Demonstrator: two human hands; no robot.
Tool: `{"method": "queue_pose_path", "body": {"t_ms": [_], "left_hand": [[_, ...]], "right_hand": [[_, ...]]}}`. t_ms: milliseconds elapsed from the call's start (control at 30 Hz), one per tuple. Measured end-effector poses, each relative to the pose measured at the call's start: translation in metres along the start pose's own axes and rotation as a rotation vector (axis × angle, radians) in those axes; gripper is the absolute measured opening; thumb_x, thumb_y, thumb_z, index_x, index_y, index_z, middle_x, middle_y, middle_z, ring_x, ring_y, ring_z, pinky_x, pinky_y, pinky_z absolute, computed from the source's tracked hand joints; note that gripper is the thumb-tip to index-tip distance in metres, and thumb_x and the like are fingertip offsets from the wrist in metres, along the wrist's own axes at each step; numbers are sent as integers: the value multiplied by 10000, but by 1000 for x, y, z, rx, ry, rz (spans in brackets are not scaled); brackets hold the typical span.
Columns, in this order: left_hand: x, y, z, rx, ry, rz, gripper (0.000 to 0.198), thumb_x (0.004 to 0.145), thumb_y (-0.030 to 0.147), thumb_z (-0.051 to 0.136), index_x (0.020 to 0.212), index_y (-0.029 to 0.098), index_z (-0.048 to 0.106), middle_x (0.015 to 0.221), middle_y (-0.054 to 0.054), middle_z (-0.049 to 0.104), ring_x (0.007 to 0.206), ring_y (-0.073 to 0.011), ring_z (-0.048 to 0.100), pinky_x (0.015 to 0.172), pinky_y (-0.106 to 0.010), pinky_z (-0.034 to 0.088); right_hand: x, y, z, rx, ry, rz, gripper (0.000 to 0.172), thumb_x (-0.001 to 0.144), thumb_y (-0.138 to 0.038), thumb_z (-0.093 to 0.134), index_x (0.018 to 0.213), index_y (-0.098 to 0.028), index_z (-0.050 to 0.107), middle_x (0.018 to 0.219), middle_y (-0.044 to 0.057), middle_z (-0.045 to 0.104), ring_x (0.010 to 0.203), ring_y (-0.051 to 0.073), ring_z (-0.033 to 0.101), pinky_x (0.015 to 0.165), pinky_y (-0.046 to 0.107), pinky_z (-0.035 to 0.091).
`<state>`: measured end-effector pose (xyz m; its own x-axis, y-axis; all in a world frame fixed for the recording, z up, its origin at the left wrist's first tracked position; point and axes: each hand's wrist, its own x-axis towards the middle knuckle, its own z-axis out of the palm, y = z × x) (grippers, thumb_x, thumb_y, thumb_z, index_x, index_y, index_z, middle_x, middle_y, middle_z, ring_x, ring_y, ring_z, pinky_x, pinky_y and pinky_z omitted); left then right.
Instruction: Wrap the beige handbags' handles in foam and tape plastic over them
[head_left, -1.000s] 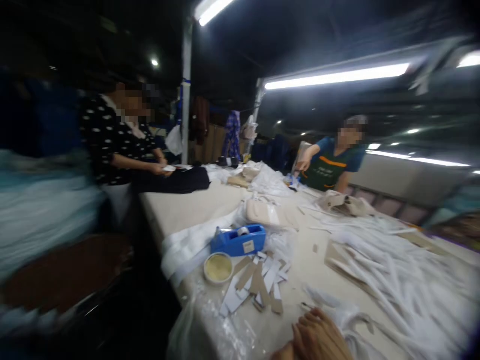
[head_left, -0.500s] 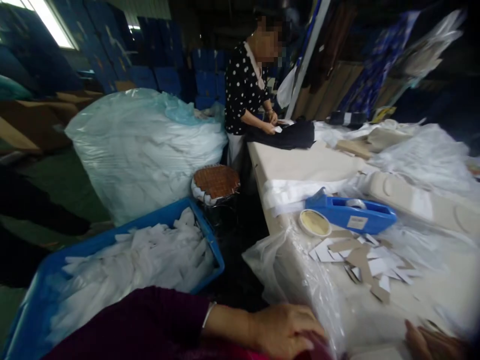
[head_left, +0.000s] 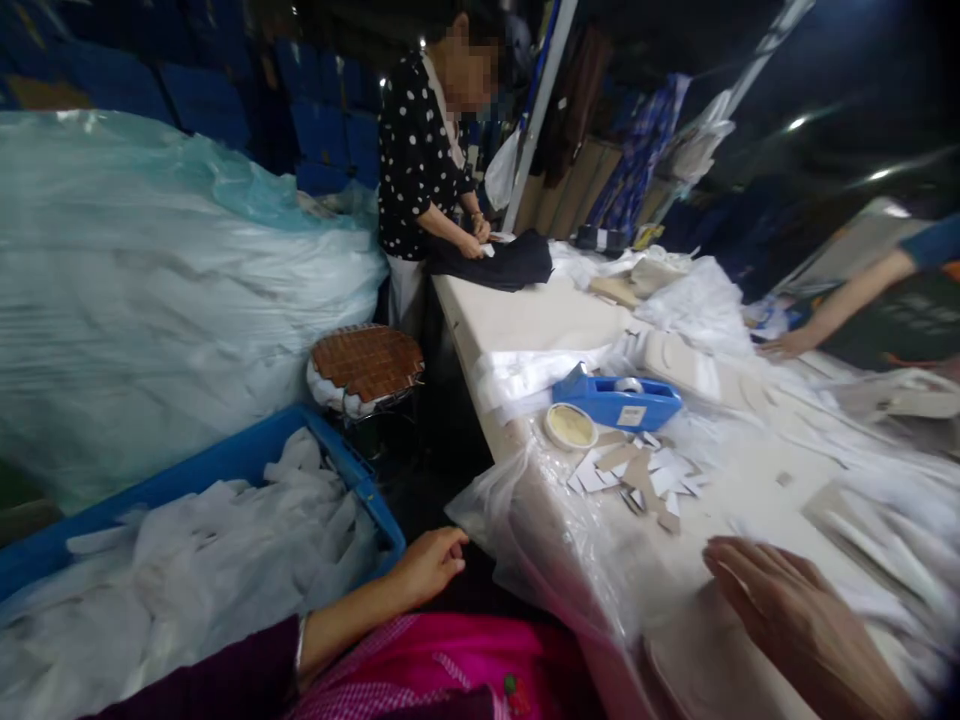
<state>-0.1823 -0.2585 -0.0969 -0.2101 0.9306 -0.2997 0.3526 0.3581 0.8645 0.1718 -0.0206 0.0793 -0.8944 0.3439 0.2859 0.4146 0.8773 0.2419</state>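
My left hand [head_left: 429, 568] hangs beside the table, between the corner of a blue tub and a sheet of clear plastic film [head_left: 536, 535]. Its fingers are loosely bent and a little apart, with nothing seen in them. Above the near part of the table [head_left: 757, 500], my right hand [head_left: 799, 610] is stretched out, palm down and empty. Whether it touches the surface I cannot tell. Beyond it lies a scatter of white and brown card pieces [head_left: 637, 475]. A round tub of yellowish paste [head_left: 571, 426] and a blue tape dispenser [head_left: 619, 400] stand behind them.
The blue tub [head_left: 352, 480] at left holds crumpled white material [head_left: 225, 540]. Behind it bulges a large plastic-wrapped bundle [head_left: 172, 300], beside a stool [head_left: 367, 362]. One person [head_left: 424, 150] handles dark cloth [head_left: 495, 262] across the table. Another person's arm [head_left: 847, 300] reaches in from the right.
The view has swung right. My left hand has drawn back from the table's edge and left the dark reddish thing it was on. My right hand has come further into view, fingers stretched.
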Motion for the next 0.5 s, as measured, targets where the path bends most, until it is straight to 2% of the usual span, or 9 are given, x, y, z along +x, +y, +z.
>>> {"method": "queue_pose_path", "body": {"t_ms": [100, 133, 167, 233, 267, 300, 367, 433, 500], "left_hand": [[36, -2, -1, -88, 54, -71, 407, 732, 281, 608, 1115, 145, 591, 978, -66, 606, 862, -204, 571, 825, -325, 436], [46, -1, 3, -132, 46, -101, 455, 705, 305, 639, 1120, 130, 577, 994, -80, 604, 874, -215, 575, 816, -330, 441], [55, 1, 9, -182, 30, -131, 488, 686, 329, 659, 1118, 120, 567, 1010, -94, 606, 888, -225, 582, 799, -331, 448], [68, 8, 23, -293, -7, -174, 485, 697, 385, 649, 1103, 135, 558, 1054, -103, 616, 944, -238, 596, 777, -323, 461], [72, 12, 29, -347, -22, -187, 458, 718, 404, 622, 1096, 154, 556, 1077, -97, 622, 980, -239, 599, 777, -320, 465], [74, 17, 35, -396, -30, -195, 428, 740, 410, 593, 1093, 172, 552, 1105, -89, 627, 1016, -236, 598, 782, -317, 467], [74, 24, 41, -470, -26, -207, 403, 750, 381, 559, 1106, 194, 532, 1158, -81, 624, 1074, -233, 588, 799, -322, 468], [74, 28, 42, -515, -8, -231, 411, 713, 344, 572, 1092, 194, 520, 1157, -87, 625, 1087, -241, 587, 803, -337, 469], [74, 25, 40, -558, 19, -247, 417, 668, 355, 610, 1048, 203, 529, 1092, -72, 642, 1059, -247, 598, 800, -348, 472]], "right_hand": [[14, -60, -38, 118, 15, 102, 268, 964, -357, 405, 1103, -252, 609, 1088, 43, 687, 917, 185, 666, 795, 294, 521], [17, -84, -43, 206, 42, 123, 283, 963, -331, 416, 1195, -260, 562, 1067, 37, 696, 893, 163, 677, 762, 254, 540], [19, -108, -43, 311, 10, 143, 384, 965, -305, 418, 1345, -253, 447, 1067, 42, 698, 864, 141, 684, 727, 214, 549], [23, -151, -30, 448, 69, 251, 556, 975, -256, 385, 1497, -230, 193, 1071, 64, 694, 803, 122, 690, 681, 189, 554], [24, -167, -18, 470, 113, 308, 591, 978, -243, 376, 1513, -226, 128, 1095, 76, 684, 826, 127, 690, 704, 200, 556], [26, -180, -3, 455, 133, 372, 582, 982, -234, 360, 1515, -218, 127, 1092, 86, 684, 832, 139, 694, 722, 221, 557], [29, -194, 26, 353, 39, 536, 510, 972, -193, 315, 1480, -174, 272, 975, 101, 714, 748, 184, 705, 650, 257, 554], [33, -196, 46, 253, -94, 662, 474, 946, -149, 287, 1392, -144, 446, 789, 85, 723, 647, 219, 700, 573, 271, 530], [36, -192, 55, 232, -108, 722, 471, 948, -167, 289, 1380, -159, 477, 681, 51, 704, 597, 215, 691, 538, 252, 507]]}}
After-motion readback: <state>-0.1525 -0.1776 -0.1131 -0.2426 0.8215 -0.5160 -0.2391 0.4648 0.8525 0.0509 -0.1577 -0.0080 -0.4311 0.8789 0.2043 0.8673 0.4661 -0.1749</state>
